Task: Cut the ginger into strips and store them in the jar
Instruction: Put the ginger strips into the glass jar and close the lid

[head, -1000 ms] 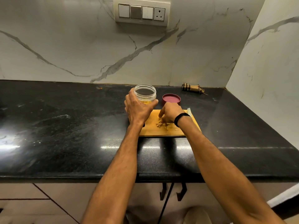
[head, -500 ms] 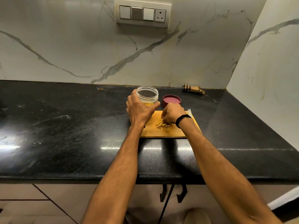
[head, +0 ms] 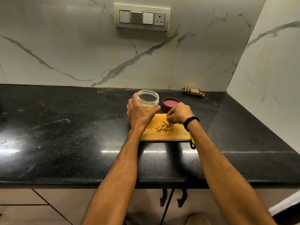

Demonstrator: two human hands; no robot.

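Ginger strips (head: 163,126): cutting apparently done; some in clear jar (head: 148,99), gripped by left hand (head: 139,113) at far edge of wooden cutting board (head: 177,135); remainder on board, right hand (head: 179,114) pinching several.

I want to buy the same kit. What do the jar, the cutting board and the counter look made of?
The jar: clear, glossy, probably plastic, given its thin see-through wall and ribbed neck; glass is possible. The cutting board under the ginger strips: wood or bamboo, matte, warm orange-brown. The counter: polished black stone, likely granite; speckled and mirroring the lights.
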